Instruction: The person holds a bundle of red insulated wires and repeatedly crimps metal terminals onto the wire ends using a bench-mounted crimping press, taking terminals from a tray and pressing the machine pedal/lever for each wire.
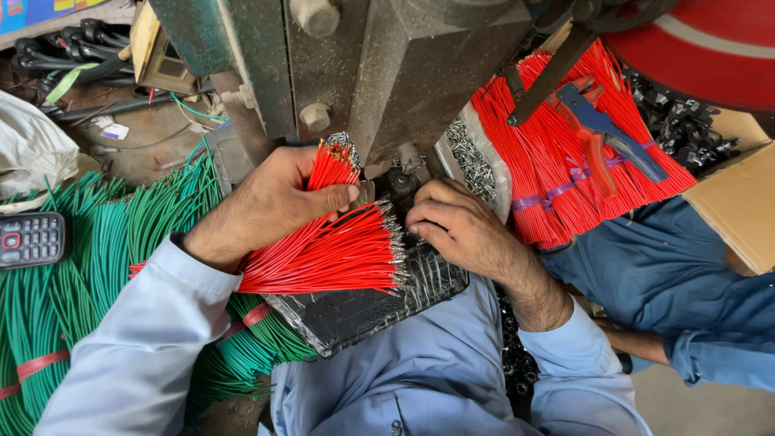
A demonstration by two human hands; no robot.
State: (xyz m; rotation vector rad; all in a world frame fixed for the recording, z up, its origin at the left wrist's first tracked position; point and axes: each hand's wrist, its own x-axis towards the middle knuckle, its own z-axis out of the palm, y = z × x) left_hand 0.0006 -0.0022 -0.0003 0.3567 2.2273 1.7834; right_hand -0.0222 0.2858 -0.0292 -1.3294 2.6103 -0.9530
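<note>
Red wire bundle [331,250]: fanned in left hand, bare metal-tipped ends pointing right toward the press; sits over the black tray on the lap, just below the machine head.
Left hand [270,206]: closed around the bundle, thumb pinning a short upright tuft of red wires [333,165] against the fingers.
Right hand [456,226]: fingers curled narrow at the press foot, pinching something small right beside the wire tips; whether it is a single wire, cannot tell, fingers hide it.
Press machine [404,73]: grey-green metal head directly above both hands, die area dark between them.
Doing it well (judgement): keep the fan tight so the tips stay level, feed one end at a time, keep fingertips off the die gap.
Black tray [371,311]: ribbed plastic, under the bundle, front corner over the lap.
Green wire bundles [73,266]: heaped left, tied with red bands, well apart from the die.
Second red bundle [565,153]: right of the machine, purple ties, blue-and-red wire stripper [601,129] lying on it.
Keypad phone [31,239]: far left edge, on green wires.
Loose metal terminals [472,161]: pile just behind right hand.
In the way (judgement): terminal pile and machine lever crowd the right hand; another person's blue sleeve [694,299] near right.
</note>
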